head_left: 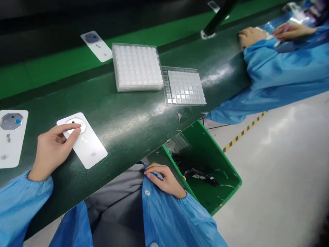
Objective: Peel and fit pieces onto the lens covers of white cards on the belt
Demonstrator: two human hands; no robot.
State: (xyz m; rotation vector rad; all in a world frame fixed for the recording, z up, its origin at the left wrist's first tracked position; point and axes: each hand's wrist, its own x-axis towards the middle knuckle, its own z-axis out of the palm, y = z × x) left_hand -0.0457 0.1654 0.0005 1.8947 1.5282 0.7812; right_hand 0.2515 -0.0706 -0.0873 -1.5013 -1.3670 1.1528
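Observation:
My left hand rests on a white card lying on the dark green table. Its index finger and thumb press on the round silvery part at the card's far end. My right hand is below the table edge, in my lap, fingers curled round a small blue thing against the blue coat. A second white card with a grey octagonal part lies at the left edge.
Two clear compartment trays sit mid-table, a third card behind them. A green bin stands on the floor at my right. A co-worker in blue sleeves works at the far right.

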